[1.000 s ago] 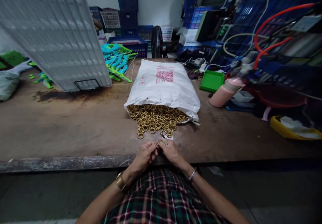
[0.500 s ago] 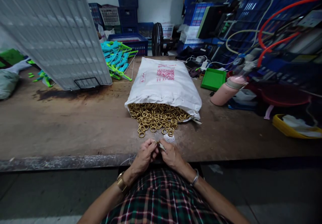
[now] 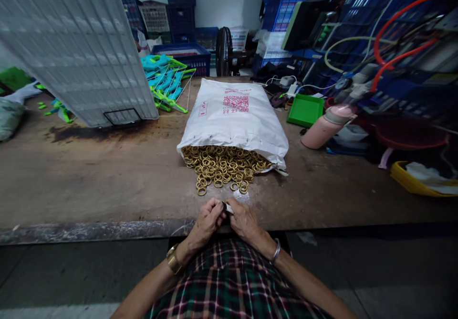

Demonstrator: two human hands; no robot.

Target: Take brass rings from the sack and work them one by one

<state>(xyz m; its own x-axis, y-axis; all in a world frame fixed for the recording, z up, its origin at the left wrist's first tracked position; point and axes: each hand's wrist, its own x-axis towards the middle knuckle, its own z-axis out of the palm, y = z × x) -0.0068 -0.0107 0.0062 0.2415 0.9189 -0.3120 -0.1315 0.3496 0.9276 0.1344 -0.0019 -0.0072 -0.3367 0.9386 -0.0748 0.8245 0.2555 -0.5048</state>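
Note:
My left hand (image 3: 207, 218) is closed in a pinch at the table's front edge; what its fingers hold is hidden. My right hand (image 3: 246, 221) is closed beside it on a small pale, flat tool (image 3: 228, 208), whose exact kind I cannot make out. The tool's dark end points at my left fingertips. Just beyond both hands lie many gold-coloured rings (image 3: 222, 168), spilling from the mouth of a white woven sack (image 3: 214, 125) with red printing. A small whitish patch (image 3: 242, 196) shows on the table beside my right hand.
A tall pale ribbed panel (image 3: 89, 56) leans on the left of the wooden table (image 3: 89, 175). Behind it are turquoise-and-green plastic pieces (image 3: 168, 82). Right of the sack are a green tray (image 3: 305, 111), a pink bottle (image 3: 324, 130) and a yellow basin (image 3: 411, 180).
The pale tool has turned slightly between my hands, and its dark end now shows by my left fingertips. My hands stay almost in place; the view has shifted a little.

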